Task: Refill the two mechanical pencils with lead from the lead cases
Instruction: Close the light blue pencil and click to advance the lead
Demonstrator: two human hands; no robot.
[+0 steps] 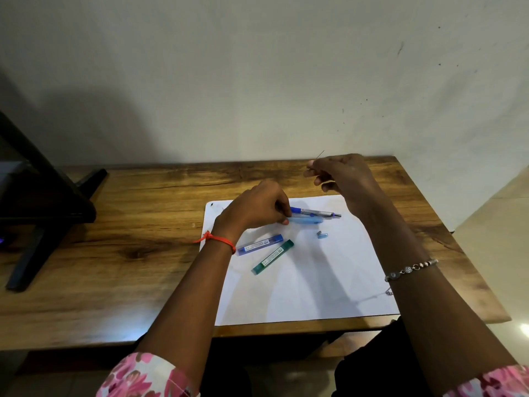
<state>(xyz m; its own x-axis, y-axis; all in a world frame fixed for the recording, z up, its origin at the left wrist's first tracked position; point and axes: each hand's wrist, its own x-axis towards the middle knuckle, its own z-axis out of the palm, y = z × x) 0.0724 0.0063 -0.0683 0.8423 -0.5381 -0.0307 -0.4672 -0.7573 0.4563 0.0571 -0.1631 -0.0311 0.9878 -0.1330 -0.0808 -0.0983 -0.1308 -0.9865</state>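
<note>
Wood-grain bench (pixel 143 196) against a plain pale wall (pixel 257 81); a white paper sheet (pixel 315 282) lies under both hands. Left hand (pixel 254 207) pinches the end of the light-blue pencil (pixel 307 221), with the clear-blue pencil (pixel 315 212) alongside. Right hand (pixel 343 176), raised, pinches a thin lead (pixel 321 154). Blue lead case (pixel 260 245) and green lead case (pixel 272 257) lie just nearer than the left hand.

Looking like a home study corner: wooden table (pixel 128 202) sitting against a plain, scuffed wall (pixel 257 67), black stand (pixel 43 196) standing at left.
</note>
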